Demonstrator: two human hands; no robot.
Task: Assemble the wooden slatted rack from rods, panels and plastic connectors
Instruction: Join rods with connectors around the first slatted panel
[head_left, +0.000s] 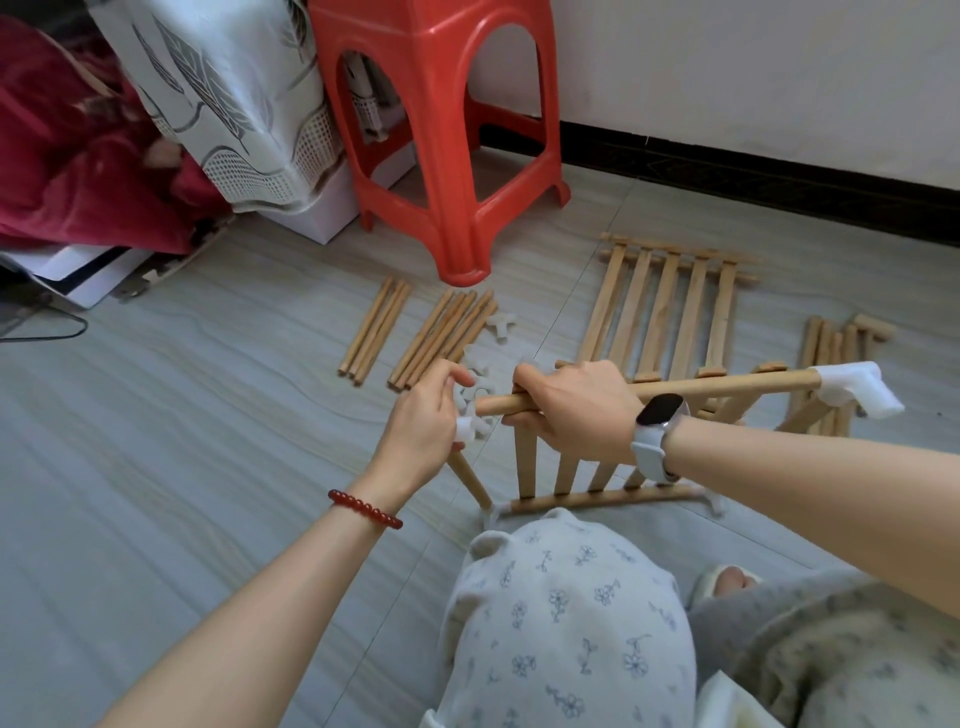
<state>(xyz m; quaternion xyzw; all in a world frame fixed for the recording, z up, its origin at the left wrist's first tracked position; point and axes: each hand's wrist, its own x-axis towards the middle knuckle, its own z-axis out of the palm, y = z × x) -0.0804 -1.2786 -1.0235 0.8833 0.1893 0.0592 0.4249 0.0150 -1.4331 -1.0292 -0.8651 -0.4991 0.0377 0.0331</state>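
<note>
A partly built rack stands on the floor in front of my knees. My right hand (574, 408) grips its top wooden rod (727, 387), which carries a white plastic connector (852, 389) at its far right end. My left hand (418, 431) pinches another white connector (470, 426) sitting on top of an upright rod (470, 475), right beside the top rod's bare left end. A slatted panel (566, 473) hangs between the top rod and a bottom rod (597, 499). A second slatted panel (670, 306) lies flat on the floor behind.
Loose rods lie in two bundles (374, 327) (447, 338) near a red plastic stool (441, 135). Spare white connectors (501, 327) lie beside them. More rods (831, 358) lie at the right. A cloth-covered box (244, 104) stands at the back left.
</note>
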